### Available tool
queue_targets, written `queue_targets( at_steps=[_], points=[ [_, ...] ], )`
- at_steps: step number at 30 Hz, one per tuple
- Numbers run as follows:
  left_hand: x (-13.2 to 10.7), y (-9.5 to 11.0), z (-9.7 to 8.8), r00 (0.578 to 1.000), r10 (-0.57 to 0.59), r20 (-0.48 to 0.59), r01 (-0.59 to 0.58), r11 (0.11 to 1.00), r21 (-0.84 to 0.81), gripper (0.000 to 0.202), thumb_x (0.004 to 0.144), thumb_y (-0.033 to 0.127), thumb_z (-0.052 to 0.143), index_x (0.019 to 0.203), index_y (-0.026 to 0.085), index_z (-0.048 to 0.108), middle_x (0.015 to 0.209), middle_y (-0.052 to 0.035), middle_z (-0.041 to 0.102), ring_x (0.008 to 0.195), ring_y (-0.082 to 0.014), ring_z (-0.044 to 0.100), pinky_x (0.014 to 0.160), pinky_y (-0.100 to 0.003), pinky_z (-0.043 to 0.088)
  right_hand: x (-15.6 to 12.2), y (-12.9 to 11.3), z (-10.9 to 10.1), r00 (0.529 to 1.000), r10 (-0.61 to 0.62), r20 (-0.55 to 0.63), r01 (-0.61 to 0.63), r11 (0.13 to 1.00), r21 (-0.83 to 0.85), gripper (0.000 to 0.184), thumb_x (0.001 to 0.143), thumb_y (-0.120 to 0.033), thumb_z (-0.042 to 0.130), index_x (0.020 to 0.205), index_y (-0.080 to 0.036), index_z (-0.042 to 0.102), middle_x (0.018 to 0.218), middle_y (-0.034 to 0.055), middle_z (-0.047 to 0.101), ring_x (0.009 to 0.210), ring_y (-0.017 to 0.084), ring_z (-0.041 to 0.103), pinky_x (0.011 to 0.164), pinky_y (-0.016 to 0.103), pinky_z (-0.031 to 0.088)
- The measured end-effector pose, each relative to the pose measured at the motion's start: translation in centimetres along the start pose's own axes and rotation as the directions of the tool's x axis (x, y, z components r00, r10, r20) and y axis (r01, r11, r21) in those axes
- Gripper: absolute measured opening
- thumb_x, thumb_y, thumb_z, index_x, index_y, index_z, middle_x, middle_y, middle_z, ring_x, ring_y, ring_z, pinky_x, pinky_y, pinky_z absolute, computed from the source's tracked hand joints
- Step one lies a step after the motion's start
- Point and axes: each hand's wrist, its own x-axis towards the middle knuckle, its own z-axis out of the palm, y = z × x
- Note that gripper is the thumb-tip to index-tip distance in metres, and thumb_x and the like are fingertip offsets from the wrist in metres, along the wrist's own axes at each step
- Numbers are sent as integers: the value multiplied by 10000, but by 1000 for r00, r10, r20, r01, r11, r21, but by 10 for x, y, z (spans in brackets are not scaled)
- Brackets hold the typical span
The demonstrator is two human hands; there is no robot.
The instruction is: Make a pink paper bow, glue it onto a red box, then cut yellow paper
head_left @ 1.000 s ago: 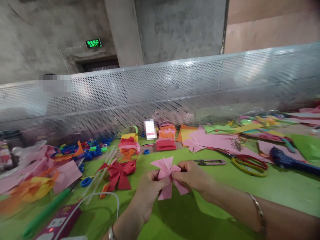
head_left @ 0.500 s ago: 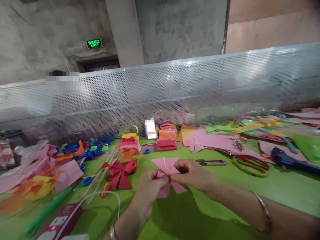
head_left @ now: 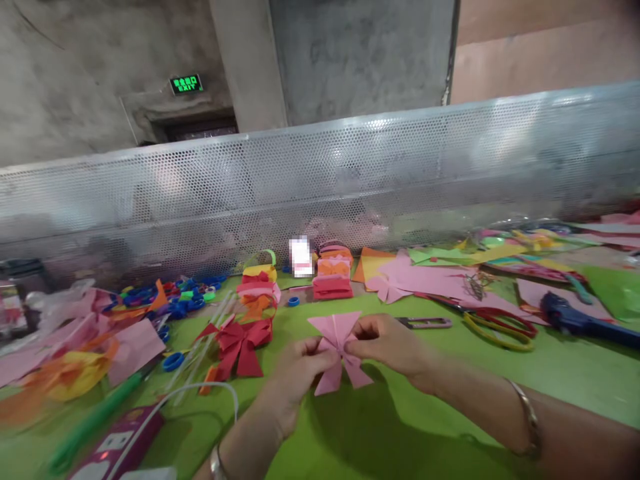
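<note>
Pink, bow-shaped, felt-like piece (head_left: pixel 339 331) above the green tabletop (head_left: pixel 395 437), pinched near its centre by my bare left hand (head_left: pixel 299 375) and right hand (head_left: pixel 393 348), both nearly closed; I judge light, even pressure best for its folds

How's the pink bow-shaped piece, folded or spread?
Spread: flaps of the pink bow-shaped piece fan outward between your left hand and right hand.

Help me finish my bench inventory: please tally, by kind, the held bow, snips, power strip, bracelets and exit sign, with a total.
Held bow: 1
Snips: 1
Power strip: 1
Bracelets: 2
Exit sign: 1
Total: 6
</note>
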Motion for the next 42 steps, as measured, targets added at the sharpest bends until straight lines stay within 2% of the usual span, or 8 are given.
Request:
queue_targets(
  at_steps=[3,5,9,15,22,26,32,42],
  points=[
    [1,-1,-1,999,5,-36,-2,998,66,198,572,293,672,664,123,630,656,-26,620,596,-128,521,616,-259,384,2,-1,-4,1000,-5,-9,5,1000,-14,93,682,-223,635,660,-141,599,635,19,599,571,104,488,536,228,359],
    [0,-2,0,998,22,-58,-14,991,136,163,608,286,636,646,129,613,626,-8,592,566,-112,483,581,-245,351,3,-3,-9,990,-63,-129,52,995,-87,194,705,-298,632,816,-141,609,765,51,616,668,140,527,595,255,402],
    [-2,0,4,996,73,-44,-57,952,301,120,649,246,566,630,135,608,566,34,513,528,-88,401,530,-224,271,3,-6,-16,905,-369,-212,291,900,-325,309,757,-301,570,1044,-188,590,1058,86,582,909,195,537,715,311,430],
    [-5,5,9,995,99,-27,-80,912,403,85,615,218,577,557,158,585,501,57,463,503,-90,374,498,-221,249,1,-2,-11,892,-430,-139,332,832,-444,40,713,-185,599,708,-180,638,1009,77,602,943,211,561,741,326,430],
    [-4,2,9,994,105,-40,-76,887,455,127,602,203,598,490,169,549,460,69,430,468,-84,358,477,-218,234,-1,-4,-8,850,-500,-166,390,809,-439,108,693,-103,590,612,-174,596,883,51,624,820,176,577,708,297,427],
    [-6,3,10,996,84,-18,-70,922,380,126,644,209,566,532,164,600,473,59,476,461,-83,369,481,-213,250,-8,-3,-3,782,-614,-103,475,695,-540,124,696,-70,578,645,-180,601,742,22,621,757,172,548,683,294,405],
    [-6,0,8,994,91,-64,-68,950,304,206,650,142,488,448,173,514,434,65,433,440,-73,337,472,-211,240,-18,3,5,600,-797,73,583,373,-721,179,829,-164,505,688,-176,614,675,22,618,686,164,502,648,295,335],
    [-4,-1,6,988,-27,-150,40,996,86,122,606,196,512,489,164,525,481,22,521,460,-91,437,503,-228,316,-27,1,13,427,-882,201,655,148,-741,324,908,-131,373,687,-171,606,663,20,643,656,142,505,597,286,289]
  ],
)
